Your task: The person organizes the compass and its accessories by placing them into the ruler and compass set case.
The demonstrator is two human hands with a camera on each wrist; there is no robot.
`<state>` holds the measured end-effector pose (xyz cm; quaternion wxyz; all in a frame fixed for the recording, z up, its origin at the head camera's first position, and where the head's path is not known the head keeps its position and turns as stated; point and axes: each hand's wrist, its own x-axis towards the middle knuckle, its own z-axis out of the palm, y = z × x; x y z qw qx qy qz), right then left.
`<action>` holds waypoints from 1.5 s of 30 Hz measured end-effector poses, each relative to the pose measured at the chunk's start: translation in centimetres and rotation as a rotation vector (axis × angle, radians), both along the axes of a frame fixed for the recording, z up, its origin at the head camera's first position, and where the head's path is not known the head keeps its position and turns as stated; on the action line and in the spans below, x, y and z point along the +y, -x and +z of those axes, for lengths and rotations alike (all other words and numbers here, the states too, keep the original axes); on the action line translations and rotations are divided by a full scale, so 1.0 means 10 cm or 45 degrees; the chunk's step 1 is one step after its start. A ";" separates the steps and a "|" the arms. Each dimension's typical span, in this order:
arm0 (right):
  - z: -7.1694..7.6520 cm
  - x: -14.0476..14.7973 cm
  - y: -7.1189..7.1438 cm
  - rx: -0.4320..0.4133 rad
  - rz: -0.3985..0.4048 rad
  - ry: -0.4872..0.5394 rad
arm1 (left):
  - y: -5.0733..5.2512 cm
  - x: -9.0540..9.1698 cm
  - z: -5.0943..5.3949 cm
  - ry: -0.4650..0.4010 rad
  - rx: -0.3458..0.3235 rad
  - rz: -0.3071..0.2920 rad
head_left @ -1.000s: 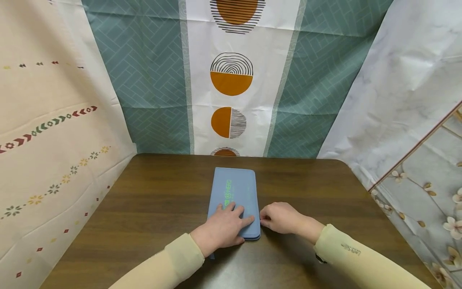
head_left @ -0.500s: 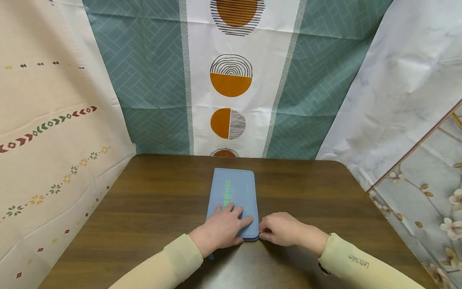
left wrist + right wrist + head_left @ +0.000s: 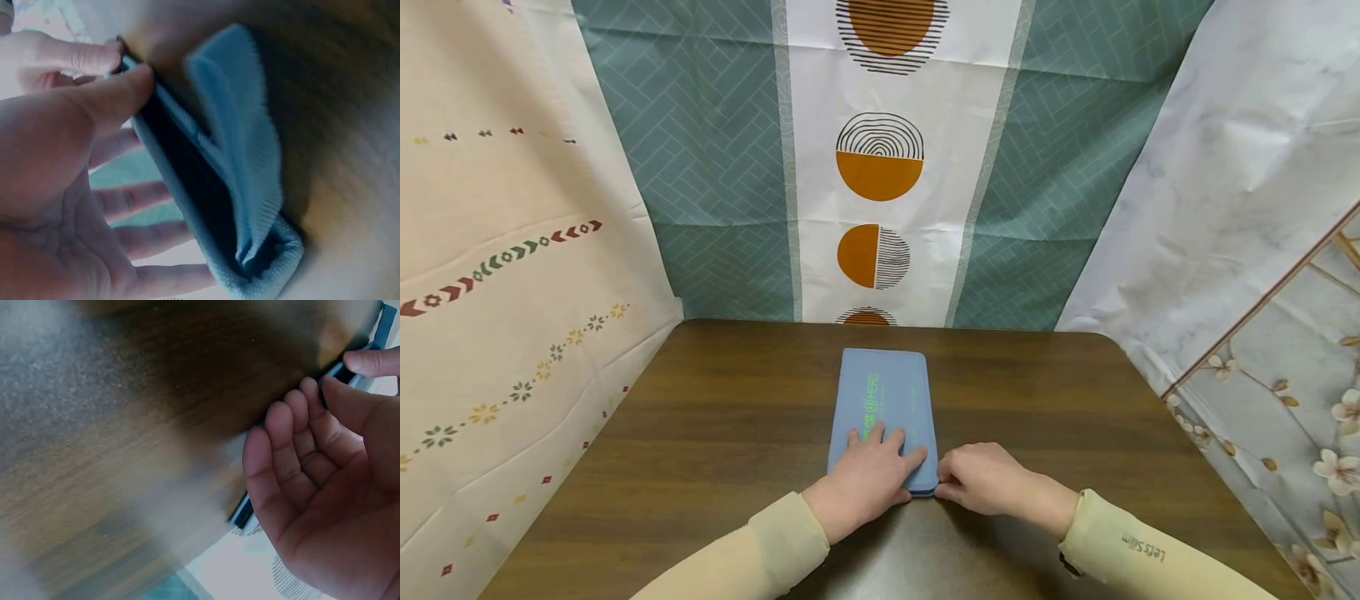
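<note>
A flat blue zip case (image 3: 891, 387) with green lettering lies lengthwise on the table. My left hand (image 3: 865, 479) rests on its near half with fingers spread; the thumb is at the near edge. At the near right corner, my right hand (image 3: 988, 479) pinches between thumb and curled fingers. A small dark bit, seemingly the zip pull (image 3: 323, 394), shows at its thumb tip, mostly hidden. The left wrist view shows the case's near edge (image 3: 178, 194) gaping with a dark interior. A folded blue fabric loop (image 3: 234, 106) sticks out at that edge's other end.
The brown wooden table (image 3: 722, 433) reaches to a patterned teal and white curtain (image 3: 722, 167) at the back. A cream cloth (image 3: 535, 333) hangs on the left, and a floral and marbled cloth (image 3: 1262, 400) on the right.
My right hand has slid toward me along the case's right edge to the near corner. My left hand stays on the case, which has shifted very slightly left.
</note>
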<state>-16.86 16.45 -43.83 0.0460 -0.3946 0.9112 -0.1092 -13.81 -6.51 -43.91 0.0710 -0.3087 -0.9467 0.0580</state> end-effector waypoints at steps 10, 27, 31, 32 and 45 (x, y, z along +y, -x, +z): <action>-0.03 0.06 0.13 0.167 -0.147 0.010 | 0.14 0.01 0.15 -0.064 -0.220 0.005; 0.01 0.10 0.27 0.233 -0.188 -0.060 | 0.35 -0.79 0.21 0.056 -0.305 -0.364; -0.01 0.14 0.36 0.288 -0.222 -0.048 | 0.43 -0.76 0.11 0.085 -0.161 -0.441; -0.02 0.15 0.40 0.296 -0.231 -0.047 | 0.44 -0.74 0.10 0.082 -0.148 -0.453; -0.15 0.27 0.79 0.400 -0.158 -0.027 | 0.48 -0.53 0.06 -0.038 -0.307 -0.309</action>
